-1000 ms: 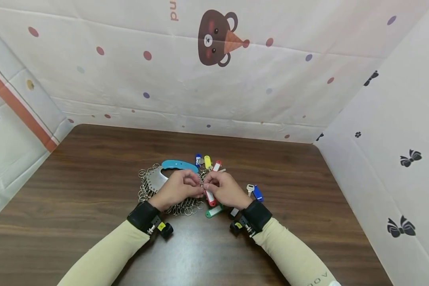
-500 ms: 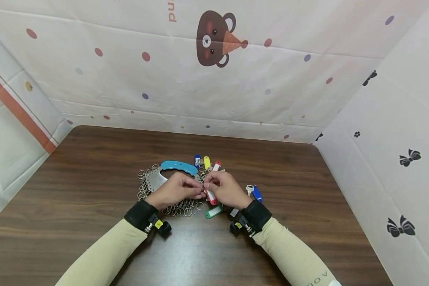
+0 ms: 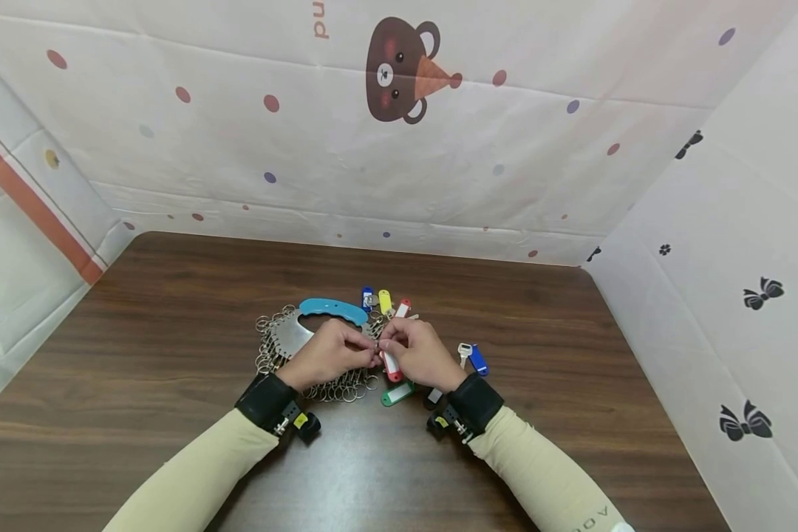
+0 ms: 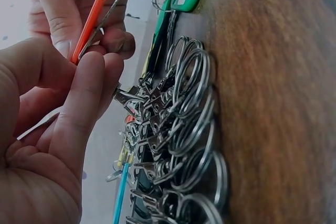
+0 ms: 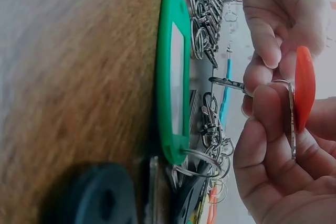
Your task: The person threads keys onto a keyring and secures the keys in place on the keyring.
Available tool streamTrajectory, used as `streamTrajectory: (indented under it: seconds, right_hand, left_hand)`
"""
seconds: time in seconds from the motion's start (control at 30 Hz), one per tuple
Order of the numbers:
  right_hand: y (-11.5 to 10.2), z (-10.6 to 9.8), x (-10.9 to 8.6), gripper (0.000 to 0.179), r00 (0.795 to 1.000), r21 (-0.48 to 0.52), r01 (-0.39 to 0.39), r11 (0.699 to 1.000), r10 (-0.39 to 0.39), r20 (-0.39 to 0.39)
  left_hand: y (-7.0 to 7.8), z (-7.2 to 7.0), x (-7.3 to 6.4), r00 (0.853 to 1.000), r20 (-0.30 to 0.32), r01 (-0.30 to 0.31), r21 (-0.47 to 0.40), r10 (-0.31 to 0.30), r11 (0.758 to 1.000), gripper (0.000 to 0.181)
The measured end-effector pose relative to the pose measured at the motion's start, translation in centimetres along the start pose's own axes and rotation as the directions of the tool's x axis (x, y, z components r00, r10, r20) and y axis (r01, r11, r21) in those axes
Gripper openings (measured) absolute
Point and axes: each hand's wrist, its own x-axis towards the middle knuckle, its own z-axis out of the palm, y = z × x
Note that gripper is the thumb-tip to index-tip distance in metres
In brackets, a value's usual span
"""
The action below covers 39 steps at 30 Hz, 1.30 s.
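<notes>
My right hand (image 3: 422, 356) pinches a red key tag (image 5: 303, 93) with a metal key (image 5: 292, 129) beside it on a small split ring. Its fingertips meet those of my left hand (image 3: 326, 356), which pinches a metal snap hook (image 5: 227, 83) that sticks out between the fingers. The spot where ring and hook come together is mostly hidden by fingertips. Beneath the hands lies a steel plate (image 3: 287, 336) with a blue handle (image 3: 332, 309). Several snap hooks with split rings (image 4: 191, 93) hang round its edge.
On the table (image 3: 193, 332) a green key tag (image 3: 397, 394) and a black one (image 3: 434, 397) lie near the right wrist. A blue tag (image 3: 479, 360) with a key (image 3: 465, 352) lies farther right. Blue (image 3: 367, 298), yellow (image 3: 386, 301) and red tags (image 3: 403, 307) lie behind the hands.
Both hands stay together at the same spot with the red key tag between them. The left hand and wrist shift only slightly; the things on the table stay put.
</notes>
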Motion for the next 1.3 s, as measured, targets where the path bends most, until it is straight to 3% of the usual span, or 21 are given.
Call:
streamTrajectory:
  seconds: [0.4,0.5,0.63,0.7,0.77,0.87,0.93,1.03,1.13,1.23,1.3]
  right_hand:
    - [-0.2,-0.1,0.0,0.012,0.997,-0.074,0.079,0.994,-0.080,-0.013]
    - [-0.3,-0.1,-0.1,0.012,0.988,-0.126,0.146,0.981,-0.150,-0.022]
    - [-0.2,0.1,-0.5,0.010,0.960,-0.242,0.259,0.935,-0.276,-0.039]
    - [-0.2,0.0,-0.7,0.009,0.949,-0.278,0.290,0.916,-0.312,-0.039]
    - [-0.1,0.0,-0.9,0.009,0.944,-0.293,0.305,0.906,-0.329,-0.035]
    - [0.0,-0.1,-1.1,0.009,0.942,-0.284,0.310,0.907,-0.333,-0.034]
    - [0.0,-0.1,-1.1,0.010,0.942,-0.272,0.313,0.910,-0.334,-0.034]
    - [0.0,-0.2,-1.0,0.010,0.943,-0.257,0.314,0.914,-0.332,-0.031]
    - [-0.1,-0.3,-0.9,0.010,0.944,-0.251,0.314,0.916,-0.328,-0.017]
    - [-0.2,-0.4,-0.9,0.010,0.947,-0.250,0.311,0.917,-0.321,0.002]
    - [-0.2,-0.5,-0.9,0.010,0.952,-0.241,0.300,0.923,-0.307,0.005]
  left_hand:
    - [1.0,0.1,0.2,0.998,-0.057,-0.015,0.159,0.025,0.987,0.006]
    - [1.2,0.2,0.3,0.996,-0.085,-0.003,0.191,0.020,0.982,0.007]
    - [1.3,0.4,0.4,0.992,-0.122,0.017,0.208,0.009,0.978,0.011]
    - [1.2,0.4,0.3,0.992,-0.122,0.053,0.142,-0.035,0.988,0.012]
    - [1.1,0.3,0.3,0.990,-0.102,0.103,0.007,-0.101,0.995,0.014]
    - [0.9,0.2,0.2,0.981,-0.052,0.173,-0.215,-0.188,0.961,0.019]
    - [0.9,0.1,0.2,0.979,-0.029,0.189,-0.259,-0.204,0.947,0.025]
    - [1.0,0.2,0.3,0.983,-0.048,0.167,-0.143,-0.176,0.975,0.022]
    - [1.1,0.3,0.5,0.979,-0.112,0.168,-0.016,-0.169,0.986,0.012]
    - [1.0,0.4,0.6,0.972,-0.152,0.182,0.003,-0.180,0.983,0.011]
    - [1.0,0.4,0.7,0.977,-0.148,0.161,0.039,-0.154,0.986,0.009]
